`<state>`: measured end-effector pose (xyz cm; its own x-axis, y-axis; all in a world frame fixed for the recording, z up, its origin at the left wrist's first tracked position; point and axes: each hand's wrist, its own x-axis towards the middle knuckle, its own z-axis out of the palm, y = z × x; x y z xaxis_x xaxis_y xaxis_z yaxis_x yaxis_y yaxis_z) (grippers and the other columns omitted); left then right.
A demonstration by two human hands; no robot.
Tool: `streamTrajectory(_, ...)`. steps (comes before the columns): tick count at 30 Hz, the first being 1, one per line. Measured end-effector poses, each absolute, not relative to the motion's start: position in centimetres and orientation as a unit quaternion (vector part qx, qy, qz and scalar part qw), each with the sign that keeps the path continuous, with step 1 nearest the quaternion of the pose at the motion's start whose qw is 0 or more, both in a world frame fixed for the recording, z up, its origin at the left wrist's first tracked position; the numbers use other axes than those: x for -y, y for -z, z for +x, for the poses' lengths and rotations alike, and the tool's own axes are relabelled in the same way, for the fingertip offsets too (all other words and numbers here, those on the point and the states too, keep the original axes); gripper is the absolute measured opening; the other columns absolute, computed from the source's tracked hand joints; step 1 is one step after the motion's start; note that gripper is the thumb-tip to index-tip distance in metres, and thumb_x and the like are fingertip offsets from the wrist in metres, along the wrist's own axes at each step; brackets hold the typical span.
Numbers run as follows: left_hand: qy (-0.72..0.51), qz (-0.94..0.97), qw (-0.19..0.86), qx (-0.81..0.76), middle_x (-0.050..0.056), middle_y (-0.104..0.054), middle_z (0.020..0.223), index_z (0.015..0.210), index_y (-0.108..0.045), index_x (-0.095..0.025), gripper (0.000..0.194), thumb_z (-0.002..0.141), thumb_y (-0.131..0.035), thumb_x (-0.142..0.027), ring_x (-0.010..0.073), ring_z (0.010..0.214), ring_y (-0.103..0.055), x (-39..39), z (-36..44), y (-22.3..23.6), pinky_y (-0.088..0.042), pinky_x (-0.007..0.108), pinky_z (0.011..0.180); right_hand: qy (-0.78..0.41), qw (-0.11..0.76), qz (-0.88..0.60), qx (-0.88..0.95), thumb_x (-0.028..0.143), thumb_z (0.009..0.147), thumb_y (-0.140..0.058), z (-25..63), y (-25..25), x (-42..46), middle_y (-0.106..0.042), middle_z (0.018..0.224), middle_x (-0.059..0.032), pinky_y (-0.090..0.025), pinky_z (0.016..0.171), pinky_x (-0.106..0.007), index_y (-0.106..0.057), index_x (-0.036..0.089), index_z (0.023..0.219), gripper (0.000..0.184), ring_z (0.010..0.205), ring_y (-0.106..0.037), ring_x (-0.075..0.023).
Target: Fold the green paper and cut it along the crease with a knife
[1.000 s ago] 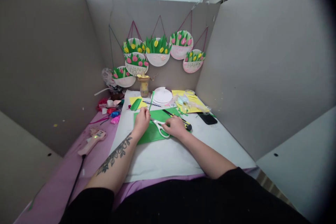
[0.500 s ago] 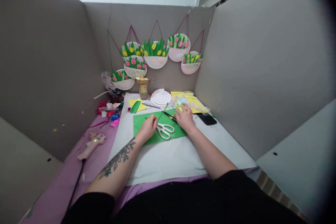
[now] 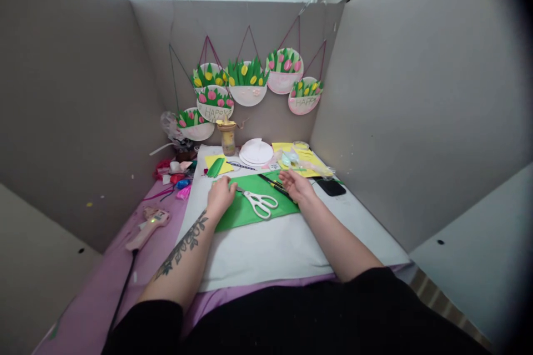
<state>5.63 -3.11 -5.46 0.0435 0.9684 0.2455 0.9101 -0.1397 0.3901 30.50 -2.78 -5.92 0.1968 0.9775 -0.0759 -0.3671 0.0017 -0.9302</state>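
My left hand rests over the left end of a green paper sheet, thumb apart from the bent fingers. Nothing shows in its grasp, though the fingertips are partly hidden. White-handled scissors lie on the sheet, blade tips close to my left thumb. At the sheet's right end, my right hand is open, palm turned partly inward and fingers loosely bent. Dark pens or tools with yellow parts lie beside it. A thin green strip sits just beyond its fingertips.
Behind stand a jar and white paper discs. Yellow paper lies back right, a black phone-like object nearer. At left are a pink glue gun and colourful scraps. Paper-plate flower baskets hang on the back panel.
My left hand has let go of a thin green strip and moved left to the sheet's edge. The right hand has turned and drawn slightly back from the yellow paper.
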Motion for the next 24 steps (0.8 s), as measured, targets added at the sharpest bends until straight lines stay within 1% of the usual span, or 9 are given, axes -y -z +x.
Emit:
streamTrajectory(2,-0.167,0.704,0.042,-0.689,0.017,-0.059,0.118,0.111,-0.053,-0.017,0.039,0.085,-0.049,-0.045,0.0305,0.111,-0.054,2.9,4.6,5.2,-0.043,0.039,0.088,-0.568,0.563,-0.468,0.376,0.048,0.08,-0.059,30.6,6.1,3.1,-0.068,0.074,-0.0077,-0.05,0.055,-0.028,-0.058,0.018,0.077,0.03,0.066,-0.064,-0.0178)
streamTrajectory(4,-0.111,0.7,0.05,-0.704,0.019,-0.057,0.121,0.114,-0.052,-0.017,0.048,0.078,-0.057,-0.048,0.0336,0.113,-0.053,2.9,3.9,5.1,-0.043,0.042,0.088,-0.534,0.489,-0.482,0.494,0.05,0.081,-0.056,29.8,6.5,3.9,-0.07,0.083,-0.0097,-0.052,0.065,-0.033,-0.063,0.017,0.088,0.034,0.074,-0.066,-0.0201)
streamTrajectory(6,-0.078,0.701,0.066,-0.706,0.019,-0.058,0.12,0.114,-0.052,-0.017,0.053,0.073,-0.062,-0.05,0.0346,0.112,-0.054,2.8,3.5,5.3,-0.043,0.042,0.086,-0.406,0.408,-0.492,0.654,0.046,0.077,-0.062,28.3,6.9,5.1,-0.069,0.099,-0.0101,-0.049,0.082,-0.038,-0.065,0.018,0.101,0.037,0.092,-0.064,-0.0225)
streamTrajectory(8,-0.066,0.702,0.084,-0.704,0.018,-0.06,0.118,0.113,-0.052,-0.017,0.054,0.072,-0.062,-0.051,0.0336,0.108,-0.057,2.5,3.2,5.6,-0.044,0.041,0.084,-0.252,0.313,-0.479,0.781,0.042,0.072,-0.067,27.0,7.2,6.1,-0.062,0.118,-0.0105,-0.039,0.097,-0.043,-0.065,0.021,0.111,0.044,0.113,-0.054,-0.0266)
streamTrajectory(10,-0.066,0.707,0.103,-0.697,0.016,-0.062,0.115,0.109,-0.054,-0.018,0.052,0.071,-0.062,-0.052,0.0311,0.104,-0.059,2.0,2.9,5.9,-0.045,0.037,0.081,-0.163,0.226,-0.462,0.842,0.04,0.074,-0.065,26.2,7.3,6.8,-0.056,0.129,-0.0102,-0.034,0.101,-0.044,-0.06,0.024,0.121,0.05,0.121,-0.046,-0.0281)
streamTrajectory(12,-0.066,0.713,0.116,-0.689,0.014,-0.065,0.111,0.103,-0.057,-0.018,0.044,0.072,-0.062,-0.05,0.0277,0.1,-0.061,1.5,2.5,6.0,-0.046,0.032,0.077,-0.127,0.171,-0.474,0.855,0.037,0.077,-0.061,26.0,7.2,7.0,-0.055,0.129,-0.0102,-0.036,0.098,-0.041,-0.057,0.024,0.127,0.051,0.119,-0.047,-0.0276)
streamTrajectory(15,-0.061,0.715,0.118,-0.686,0.011,-0.069,0.099,0.09,-0.062,-0.019,0.028,0.077,-0.058,-0.043,0.0241,0.092,-0.064,1.0,2.1,6.0,-0.046,0.029,0.073,-0.084,0.135,-0.534,0.83,0.036,0.078,-0.057,26.4,7.1,6.8,-0.059,0.121,-0.0114,-0.039,0.091,-0.038,-0.056,0.023,0.126,0.05,0.111,-0.051,-0.0282)
streamTrajectory(17,-0.061,0.714,0.113,-0.689,0.01,-0.069,0.095,0.086,-0.062,-0.019,0.023,0.079,-0.054,-0.04,0.0238,0.091,-0.064,1.0,2.0,6.0,-0.047,0.029,0.072,-0.061,0.126,-0.57,0.81,0.037,0.079,-0.055,26.9,7.1,6.5,-0.06,0.118,-0.0125,-0.04,0.088,-0.038,-0.056,0.022,0.126,0.049,0.109,-0.052,-0.029)
streamTrajectory(24,-0.108,0.696,0.086,-0.704,0.015,-0.068,0.101,0.1,-0.061,-0.016,0.026,0.085,-0.044,-0.029,0.0267,0.094,-0.064,0.8,1.9,6.1,-0.047,0.031,0.074,-0.036,0.127,-0.657,0.742,0.037,0.081,-0.051,28.8,7.7,4.9,-0.058,0.119,-0.0148,-0.038,0.088,-0.041,-0.057,0.021,0.123,0.045,0.11,-0.05,-0.032)
